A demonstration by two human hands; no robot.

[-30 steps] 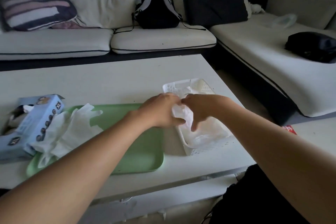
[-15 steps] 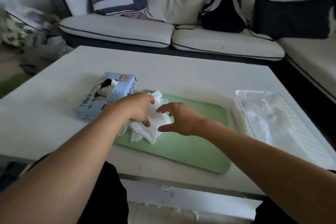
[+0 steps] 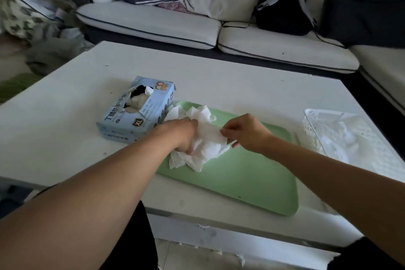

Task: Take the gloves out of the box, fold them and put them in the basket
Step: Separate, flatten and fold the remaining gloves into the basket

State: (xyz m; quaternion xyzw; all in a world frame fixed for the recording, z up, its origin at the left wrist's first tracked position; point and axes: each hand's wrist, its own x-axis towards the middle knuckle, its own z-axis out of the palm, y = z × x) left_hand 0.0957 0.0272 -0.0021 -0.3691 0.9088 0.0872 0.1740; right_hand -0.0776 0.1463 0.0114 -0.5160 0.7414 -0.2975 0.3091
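Right hand (image 3: 247,133) has closed on gloves (image 3: 201,138) since half a second ago, now pinching edge of white pile. Left hand (image 3: 182,136) grasps same pile, fingers curled into it. Pile lies on left end of green tray (image 3: 252,173); box (image 3: 137,109) just left of tray, basket (image 3: 359,138) right of tray, all on desk (image 3: 252,90).

Gloves (image 3: 203,138): thin white film, crinkly, semi-translucent. Box (image 3: 135,114): printed cardboard, light blue, slight sheen. Tray (image 3: 252,173): smooth matt green plastic. Basket (image 3: 311,125): white perforated plastic. Table (image 3: 65,98): matt white, speckled w/ marks. Sofa cushions (image 3: 149,22): off-white cloth.
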